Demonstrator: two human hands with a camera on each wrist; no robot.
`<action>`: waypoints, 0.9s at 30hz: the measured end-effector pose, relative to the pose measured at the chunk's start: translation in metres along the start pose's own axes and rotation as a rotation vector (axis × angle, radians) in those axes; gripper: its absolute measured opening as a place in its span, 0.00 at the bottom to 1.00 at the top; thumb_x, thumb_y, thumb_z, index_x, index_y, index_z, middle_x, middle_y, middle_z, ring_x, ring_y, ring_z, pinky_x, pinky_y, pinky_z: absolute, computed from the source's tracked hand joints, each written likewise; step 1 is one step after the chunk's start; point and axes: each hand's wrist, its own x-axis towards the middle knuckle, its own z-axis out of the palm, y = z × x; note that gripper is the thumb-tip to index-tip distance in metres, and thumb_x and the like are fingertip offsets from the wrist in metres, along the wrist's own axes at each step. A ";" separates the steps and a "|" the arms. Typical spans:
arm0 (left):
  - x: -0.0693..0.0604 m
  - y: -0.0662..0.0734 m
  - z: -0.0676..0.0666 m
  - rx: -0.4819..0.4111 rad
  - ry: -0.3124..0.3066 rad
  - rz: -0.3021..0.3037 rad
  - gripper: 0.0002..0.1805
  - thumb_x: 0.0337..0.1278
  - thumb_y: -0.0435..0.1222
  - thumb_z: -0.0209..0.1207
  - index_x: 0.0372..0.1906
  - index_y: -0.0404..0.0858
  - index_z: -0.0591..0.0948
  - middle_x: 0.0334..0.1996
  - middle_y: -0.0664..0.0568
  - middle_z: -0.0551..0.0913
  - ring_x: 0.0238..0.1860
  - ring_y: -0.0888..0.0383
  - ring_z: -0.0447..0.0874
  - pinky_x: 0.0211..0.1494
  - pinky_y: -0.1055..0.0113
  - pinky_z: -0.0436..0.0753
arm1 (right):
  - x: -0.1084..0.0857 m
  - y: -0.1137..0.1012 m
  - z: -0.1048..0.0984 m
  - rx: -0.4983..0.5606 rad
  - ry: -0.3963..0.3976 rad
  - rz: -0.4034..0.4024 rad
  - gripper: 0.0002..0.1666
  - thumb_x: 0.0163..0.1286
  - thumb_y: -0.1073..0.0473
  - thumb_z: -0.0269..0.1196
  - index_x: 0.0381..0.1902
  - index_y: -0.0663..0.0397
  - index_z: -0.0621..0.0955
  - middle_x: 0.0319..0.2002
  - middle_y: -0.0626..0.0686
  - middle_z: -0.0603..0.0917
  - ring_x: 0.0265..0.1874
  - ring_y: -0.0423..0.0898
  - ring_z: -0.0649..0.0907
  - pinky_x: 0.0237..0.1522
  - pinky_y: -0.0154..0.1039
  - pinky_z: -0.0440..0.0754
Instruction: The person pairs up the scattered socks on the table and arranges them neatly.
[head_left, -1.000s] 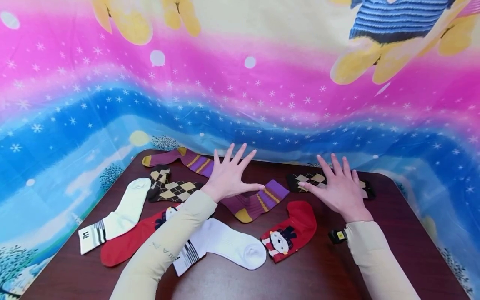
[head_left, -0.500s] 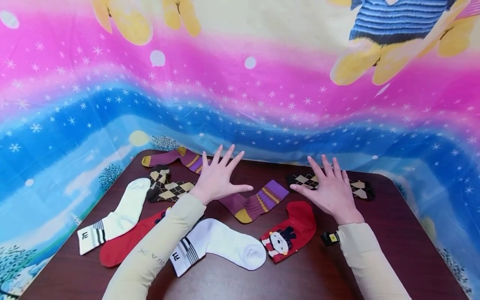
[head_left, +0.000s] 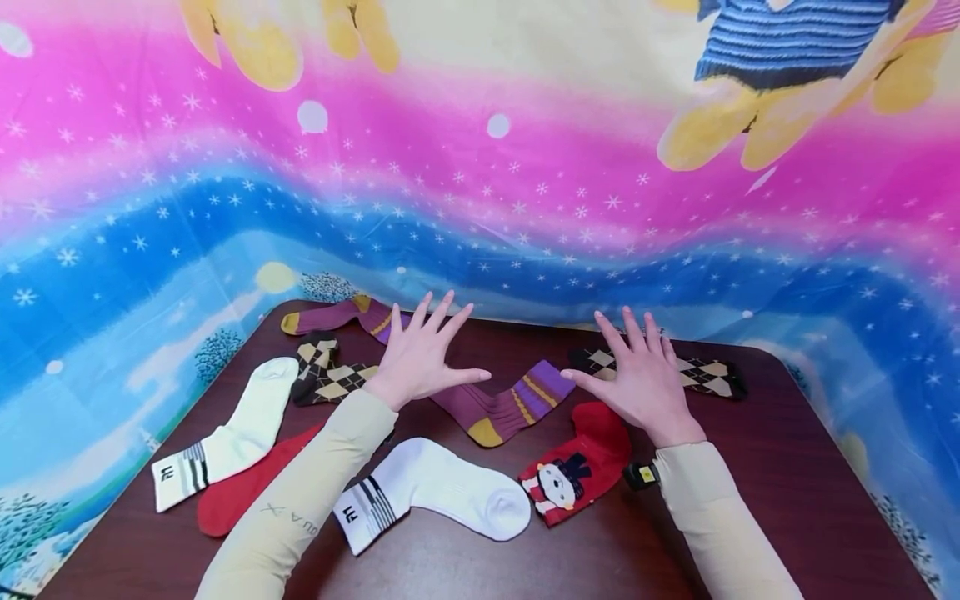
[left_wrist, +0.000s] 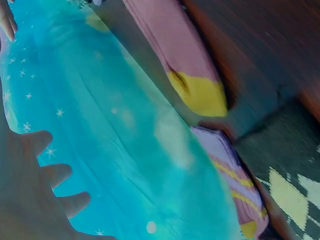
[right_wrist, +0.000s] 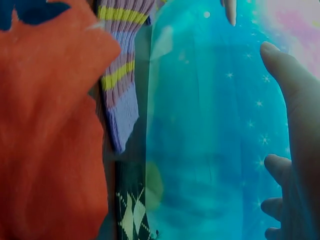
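Left hand [head_left: 418,357] and right hand [head_left: 643,382] are spread. A sleeve [head_left: 303,492] partly hides one red sock [head_left: 238,490]; printed cloth [head_left: 480,192] hangs behind.

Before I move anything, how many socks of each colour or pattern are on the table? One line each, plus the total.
White socks: 2
Red socks: 2 (one partly behind the left sleeve)
Purple socks: 2
Dark argyle socks: 2 (one partly behind the right hand)
Total: 8
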 end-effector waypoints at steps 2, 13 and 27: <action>-0.001 -0.004 0.001 -0.007 0.000 -0.004 0.61 0.42 0.86 0.36 0.83 0.62 0.45 0.82 0.54 0.41 0.80 0.44 0.33 0.70 0.30 0.31 | 0.001 -0.004 0.001 -0.003 -0.004 -0.002 0.64 0.57 0.12 0.52 0.83 0.34 0.51 0.81 0.62 0.47 0.78 0.64 0.37 0.71 0.70 0.39; -0.009 -0.018 -0.001 -0.026 0.035 -0.022 0.63 0.42 0.87 0.36 0.83 0.58 0.51 0.82 0.51 0.45 0.80 0.42 0.38 0.70 0.28 0.35 | 0.006 -0.022 0.007 0.003 -0.003 -0.036 0.66 0.55 0.11 0.52 0.83 0.35 0.51 0.81 0.61 0.47 0.78 0.62 0.38 0.71 0.69 0.41; -0.019 -0.027 -0.010 -0.034 0.027 -0.049 0.62 0.44 0.85 0.38 0.83 0.58 0.50 0.82 0.51 0.45 0.80 0.44 0.35 0.70 0.28 0.35 | 0.011 -0.046 0.009 0.071 -0.001 -0.048 0.67 0.53 0.11 0.53 0.83 0.33 0.52 0.81 0.58 0.48 0.79 0.62 0.43 0.69 0.72 0.46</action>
